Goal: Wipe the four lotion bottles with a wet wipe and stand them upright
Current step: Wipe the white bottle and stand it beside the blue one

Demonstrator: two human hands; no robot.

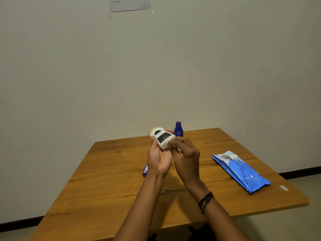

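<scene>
My left hand (pixel 159 158) holds a white lotion bottle (pixel 160 136) with a black label and a tan cap, tilted with the cap up and to the left, above the table. My right hand (pixel 185 153) pinches a white wet wipe (pixel 174 145) against the bottle's lower end. A dark blue bottle (pixel 178 129) stands upright near the table's far edge, just behind my hands. Another blue bottle (pixel 145 170) lies on the table, mostly hidden behind my left wrist.
A blue pack of wet wipes (pixel 241 171) with its flap lifted lies on the right side of the wooden table (pixel 104 188). A small white scrap (pixel 284 187) sits near the right edge. A sheet of paper (pixel 129 3) is stuck on the wall.
</scene>
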